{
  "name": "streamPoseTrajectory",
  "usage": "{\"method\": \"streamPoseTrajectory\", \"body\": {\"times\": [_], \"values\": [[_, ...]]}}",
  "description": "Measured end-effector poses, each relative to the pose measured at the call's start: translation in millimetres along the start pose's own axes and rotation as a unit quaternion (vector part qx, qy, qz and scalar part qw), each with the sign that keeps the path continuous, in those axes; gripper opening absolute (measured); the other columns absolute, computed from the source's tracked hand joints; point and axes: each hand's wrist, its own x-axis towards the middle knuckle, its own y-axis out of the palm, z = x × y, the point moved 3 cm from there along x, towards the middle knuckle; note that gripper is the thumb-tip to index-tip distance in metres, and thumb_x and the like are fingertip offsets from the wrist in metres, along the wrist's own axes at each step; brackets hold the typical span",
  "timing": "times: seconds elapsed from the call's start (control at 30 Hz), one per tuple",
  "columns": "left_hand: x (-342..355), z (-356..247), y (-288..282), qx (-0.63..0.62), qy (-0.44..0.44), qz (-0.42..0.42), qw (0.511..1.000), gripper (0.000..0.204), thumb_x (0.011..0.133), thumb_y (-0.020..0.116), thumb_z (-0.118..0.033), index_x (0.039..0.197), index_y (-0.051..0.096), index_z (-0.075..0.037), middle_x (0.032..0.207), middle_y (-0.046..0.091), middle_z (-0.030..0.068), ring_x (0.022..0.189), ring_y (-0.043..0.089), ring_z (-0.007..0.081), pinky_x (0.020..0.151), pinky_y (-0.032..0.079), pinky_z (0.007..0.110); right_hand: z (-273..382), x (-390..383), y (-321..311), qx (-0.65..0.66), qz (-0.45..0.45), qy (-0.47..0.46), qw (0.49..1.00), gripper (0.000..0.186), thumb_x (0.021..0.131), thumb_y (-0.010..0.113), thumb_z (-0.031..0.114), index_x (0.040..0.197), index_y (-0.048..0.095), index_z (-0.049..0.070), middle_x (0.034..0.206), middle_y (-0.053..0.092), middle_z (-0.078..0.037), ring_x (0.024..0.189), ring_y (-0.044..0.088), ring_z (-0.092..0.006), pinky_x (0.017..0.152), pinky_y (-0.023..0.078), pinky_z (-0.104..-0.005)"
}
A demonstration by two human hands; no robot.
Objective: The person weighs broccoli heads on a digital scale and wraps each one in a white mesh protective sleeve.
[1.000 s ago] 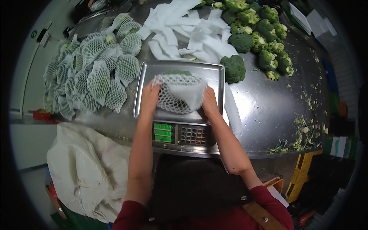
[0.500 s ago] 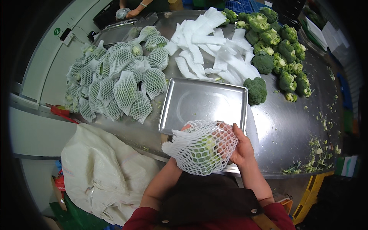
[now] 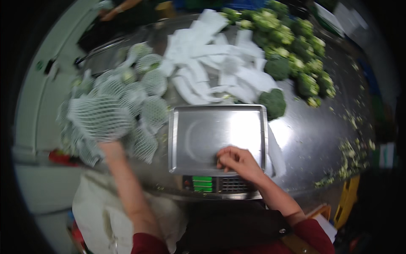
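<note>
My left hand reaches over the left side of the steel table, closed on a broccoli head in a white foam net sleeve. The net is smeared by motion, and most of the fingers are hidden beneath it. It is over a pile of netted broccoli. My right hand is above the near edge of the metal tray, its fingers curled in, with nothing visible in them. Under the tray's front is a scale panel with a green display.
Loose white net sleeves lie behind the tray. Bare broccoli heads are heaped at the far right, one broccoli beside the tray's corner. Green scraps litter the right. A pale sack hangs front left. Another person's hand shows far left.
My left hand has carried the netted broccoli from in front of the tray leftward to the pile. The right hand has let go of it and moved left over the tray. The scale panel is uncovered.
</note>
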Motion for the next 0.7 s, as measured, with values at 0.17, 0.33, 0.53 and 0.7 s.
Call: {"method": "streamPoseTrajectory", "body": {"times": [0.17,0.33,0.53,0.7], "values": [[172.4,-49.6,-22.1,-0.039,-0.012,-0.037,0.998,0.057,0.095,0.041,-0.031,0.14,0.024,-0.002,0.145,0.024,0.0191,0.132,0.02,0.0413,0.106,0.027,0.057,37.0,19.4,-136.5,-0.2,-0.412,-0.195,0.867,0.024,0.086,0.061,0.014,0.106,0.058,-0.001,0.094,0.064,-0.011,0.075,0.061,-0.0139,0.063,0.049,-0.0272],[139.8,-5.6,33.0,-0.019,-0.002,0.003,1.0,0.055,0.097,0.039,-0.023,0.141,0.022,0.004,0.145,0.024,0.0239,0.135,0.017,0.0477,0.106,0.029,0.06,51.3,44.8,-216.1,-0.596,-0.49,-0.159,0.616,0.081,0.071,0.074,0.039,0.134,0.038,0.005,0.128,0.044,-0.025,0.11,0.053,-0.0346,0.094,0.043,-0.0407],[26.6,69.2,35.0,0.248,-0.005,0.158,0.956,0.035,0.095,0.042,-0.012,0.122,0.046,0.01,0.129,0.048,0.0234,0.123,0.042,0.0442,0.093,0.049,0.048,33.5,57.5,-267.7,-0.356,-0.404,-0.064,0.84,0.095,0.063,0.076,0.046,0.139,0.035,0.007,0.128,0.049,-0.025,0.115,0.051,-0.037,0.1,0.04,-0.038],[-175.1,160.6,79.2,0.275,-0.227,0.273,0.893,0.045,0.09,0.05,-0.015,0.128,0.041,0.006,0.127,0.048,0.0225,0.104,0.058,0.0371,0.071,0.057,0.035,14.0,22.3,-306.9,0.119,-0.416,-0.114,0.895,0.073,0.073,0.07,0.036,0.134,0.043,0.007,0.116,0.058,-0.012,0.1,0.06,-0.0212,0.078,0.053,-0.0349]]}}
